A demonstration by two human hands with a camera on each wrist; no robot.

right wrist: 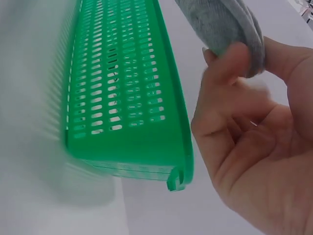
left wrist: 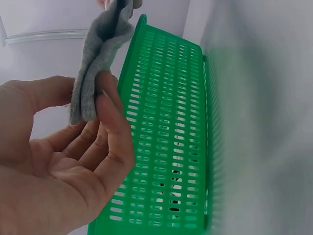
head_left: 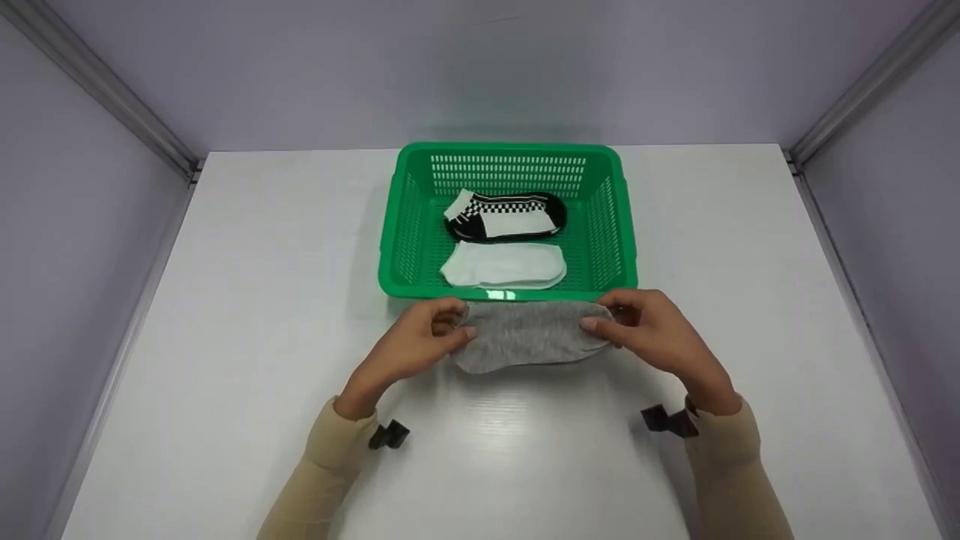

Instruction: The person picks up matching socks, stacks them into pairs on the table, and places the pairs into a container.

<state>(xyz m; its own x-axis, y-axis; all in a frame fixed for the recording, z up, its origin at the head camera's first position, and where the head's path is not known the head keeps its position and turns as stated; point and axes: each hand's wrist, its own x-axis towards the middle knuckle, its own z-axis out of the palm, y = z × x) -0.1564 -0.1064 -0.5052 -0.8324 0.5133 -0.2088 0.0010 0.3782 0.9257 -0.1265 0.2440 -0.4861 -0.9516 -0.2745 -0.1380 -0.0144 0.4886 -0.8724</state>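
A pair of grey socks (head_left: 529, 334), laid together, is held up in front of the green basket (head_left: 390, 247). My left hand (head_left: 412, 341) pinches one end between thumb and fingers; in the left wrist view the grey socks (left wrist: 100, 58) show two layers at that hand (left wrist: 73, 161). The other end is pinched by my right hand (head_left: 664, 334). That grip also shows in the right wrist view, where the right hand (right wrist: 259, 132) is beside the basket's wall (right wrist: 122, 139). The socks' top edge overlaps the basket's near rim in the head view.
Inside the basket lie black-and-white checkered socks (head_left: 517, 221) towards the back and white socks (head_left: 506, 264) nearer the front. The basket stands on a white table (head_left: 285, 300). Pale walls (head_left: 315, 75) with metal corner strips enclose the back and sides.
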